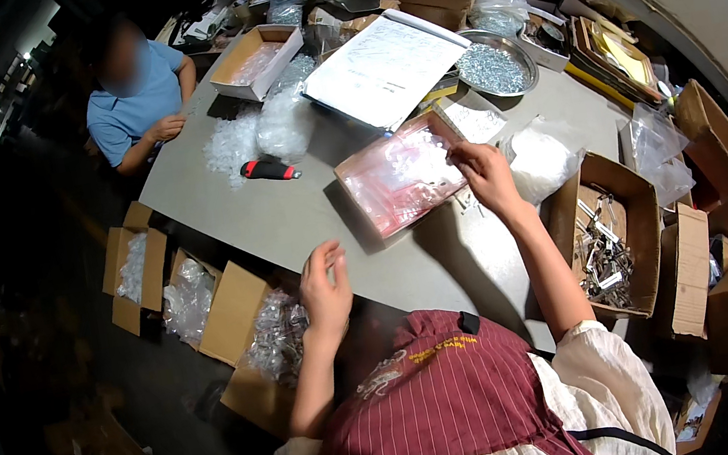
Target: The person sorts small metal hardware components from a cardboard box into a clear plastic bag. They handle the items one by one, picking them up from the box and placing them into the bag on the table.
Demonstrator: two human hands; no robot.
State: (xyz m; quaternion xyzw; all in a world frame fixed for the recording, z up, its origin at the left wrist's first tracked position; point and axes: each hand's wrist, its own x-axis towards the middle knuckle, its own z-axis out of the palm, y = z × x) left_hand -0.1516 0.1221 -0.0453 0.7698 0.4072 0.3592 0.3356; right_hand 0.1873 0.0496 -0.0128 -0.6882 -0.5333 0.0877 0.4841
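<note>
My right hand (487,177) is over the right edge of a shallow cardboard box (363,219), its fingertips closed together. Whatever they may pinch is too small to name. Inside that box lie pink-tinted plastic bags (391,190) with small white pieces on top. My left hand (326,289) hovers by the table's near edge, to the left of the box, fingers loosely bent and apart with nothing in them. Close to my right forearm, a brown carton (643,274) holds many small metal parts (604,256).
A red-and-black cutter-like tool (269,170) lies beside clear plastic pieces (232,144). Behind the box are a clipboard with paper (386,67) and a metal bowl of shiny parts (495,64). Open cartons (239,312) stand along the left edge. Across the table sits a person in blue (137,101).
</note>
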